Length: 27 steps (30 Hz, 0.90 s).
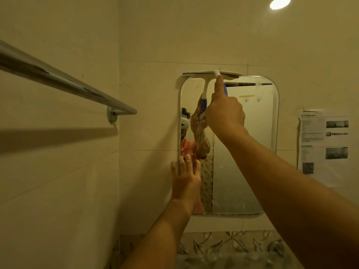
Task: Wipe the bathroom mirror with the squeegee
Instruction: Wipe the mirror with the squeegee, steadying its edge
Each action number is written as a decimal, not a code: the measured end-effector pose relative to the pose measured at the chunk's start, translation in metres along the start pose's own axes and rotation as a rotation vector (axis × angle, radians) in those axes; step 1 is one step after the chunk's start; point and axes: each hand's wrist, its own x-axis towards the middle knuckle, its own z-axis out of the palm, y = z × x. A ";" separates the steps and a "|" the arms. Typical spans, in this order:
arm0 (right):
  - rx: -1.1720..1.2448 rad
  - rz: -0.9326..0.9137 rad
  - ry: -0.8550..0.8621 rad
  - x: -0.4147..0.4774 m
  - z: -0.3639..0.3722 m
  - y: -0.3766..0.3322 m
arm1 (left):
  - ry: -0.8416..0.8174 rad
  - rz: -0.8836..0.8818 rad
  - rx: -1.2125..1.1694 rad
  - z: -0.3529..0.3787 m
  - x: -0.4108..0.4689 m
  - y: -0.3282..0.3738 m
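A rounded rectangular mirror [252, 152] with a white frame hangs on the tiled wall. The white squeegee [229, 73] lies with its blade along the mirror's top edge. My right hand [225, 111] grips its blue and white handle, index finger stretched up along the neck. My left hand [186, 177] rests flat with spread fingers on the mirror's left edge, low down. The glass looks wet and streaky on the left and lower part. The handle is mostly hidden under my right hand.
A chrome towel rail [77, 88] juts from the left wall at head height. A printed paper sheet [324, 144] is stuck to the wall right of the mirror. A patterned tile border [233, 247] runs below. A ceiling light [279, 2] glows top right.
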 end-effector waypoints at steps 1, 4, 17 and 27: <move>0.007 0.002 0.004 -0.002 0.003 0.000 | -0.006 0.001 -0.003 0.001 0.000 0.000; 0.028 0.002 0.016 -0.004 0.009 -0.001 | -0.021 0.010 -0.009 0.001 0.001 -0.002; -0.032 0.018 -0.017 -0.040 0.027 0.007 | 0.028 0.000 0.032 0.000 0.002 -0.003; -0.065 0.030 -0.070 -0.095 0.043 0.023 | 0.144 -0.028 0.064 0.005 0.003 -0.002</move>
